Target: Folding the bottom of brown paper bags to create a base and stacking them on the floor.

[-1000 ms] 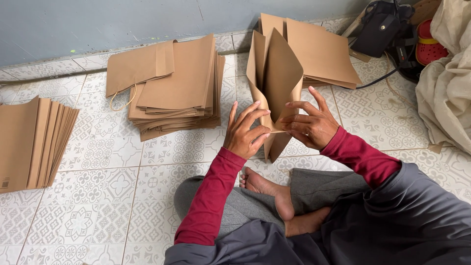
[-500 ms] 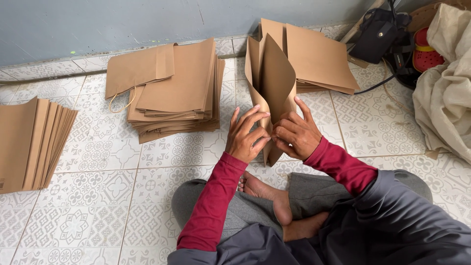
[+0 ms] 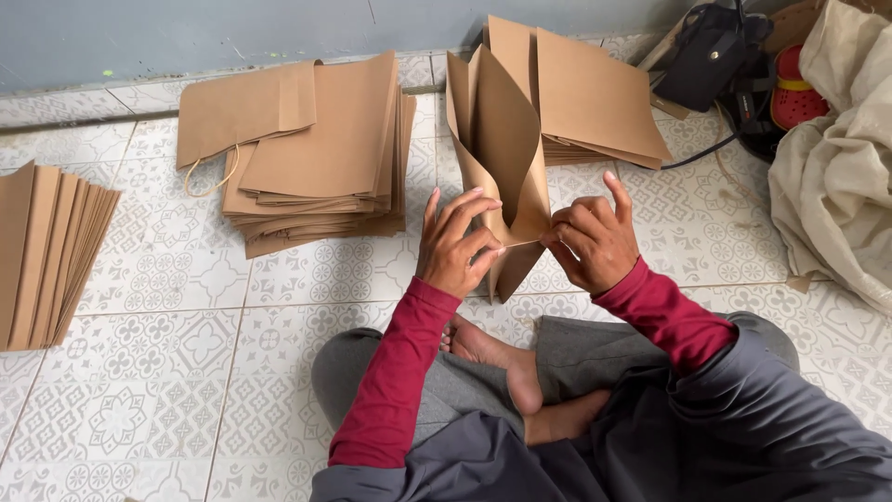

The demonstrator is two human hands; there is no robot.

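So the person's sitting cross-legged on the tiled floor with 1 brown paper bag stood on end, long axis running away from them toward 12 o'clock, its open mouth at the far end. The left hand and right hand both pinch the near folded bottom of the bag, fingertips curled in tight on the paper, the other fingers fanned loose. Around them I count 3 piles: a flat stack of bags at 10 o'clock, another flat stack at 1 o'clock just behind the held bag, and a leaning row of bags at 9 o'clock. How many bags per pile, hard to say from here.
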